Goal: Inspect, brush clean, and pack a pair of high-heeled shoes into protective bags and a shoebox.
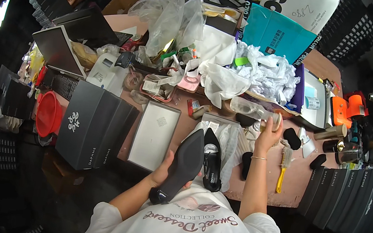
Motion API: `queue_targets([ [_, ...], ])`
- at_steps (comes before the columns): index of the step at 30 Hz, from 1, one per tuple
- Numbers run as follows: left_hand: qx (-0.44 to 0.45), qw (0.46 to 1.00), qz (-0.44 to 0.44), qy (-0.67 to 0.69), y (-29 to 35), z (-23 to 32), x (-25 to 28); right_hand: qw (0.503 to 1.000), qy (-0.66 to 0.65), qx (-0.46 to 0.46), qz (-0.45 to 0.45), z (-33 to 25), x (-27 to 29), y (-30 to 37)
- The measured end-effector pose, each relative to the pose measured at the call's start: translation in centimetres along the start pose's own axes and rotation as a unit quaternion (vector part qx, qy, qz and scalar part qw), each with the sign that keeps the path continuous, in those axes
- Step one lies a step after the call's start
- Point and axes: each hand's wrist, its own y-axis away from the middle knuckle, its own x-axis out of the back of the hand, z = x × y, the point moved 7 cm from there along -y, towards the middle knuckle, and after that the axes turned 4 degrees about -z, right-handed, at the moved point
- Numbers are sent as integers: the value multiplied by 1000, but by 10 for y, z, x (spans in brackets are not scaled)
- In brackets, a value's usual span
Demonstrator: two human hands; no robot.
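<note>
My left hand (160, 174) is wrapped round a black heeled shoe (184, 161), its dark sole turned up and its glossy heel toward my body. A second black shoe (212, 167) lies just right of it, over the near part of an open shoe box with white wrapping paper (230, 143). Over the table, my right hand (268, 136) is closed round one end of a clear bottle (249, 109), which lies nearly level and points left. Left of the held shoe is a shallow grey box lid (155, 133).
A yellow-handled brush (282, 171) and black pads (292, 138) lie to the right. Dark shoe boxes stand at left (91, 125) and in a row at right (341, 193). Crumpled paper (272, 76) fills a bin behind. A red basin (48, 114) and a laptop (61, 50) are far left.
</note>
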Motion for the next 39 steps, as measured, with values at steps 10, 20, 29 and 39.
queue_targets([
  [10, 49, 987, -12, -153, 20, 22, 22, 890, 338, 132, -276, -36, -117, 21],
  [20, 61, 975, -51, -208, 16, -4, 23, 785, 315, 244, -474, -181, -135, 194],
  [29, 44, 964, -9, -260, 12, -5, -1, 849, 304, 263, -342, -167, -116, 151],
  [39, 74, 991, -35, -104, 10, -16, 21, 781, 282, 261, -492, -188, -91, 209],
])
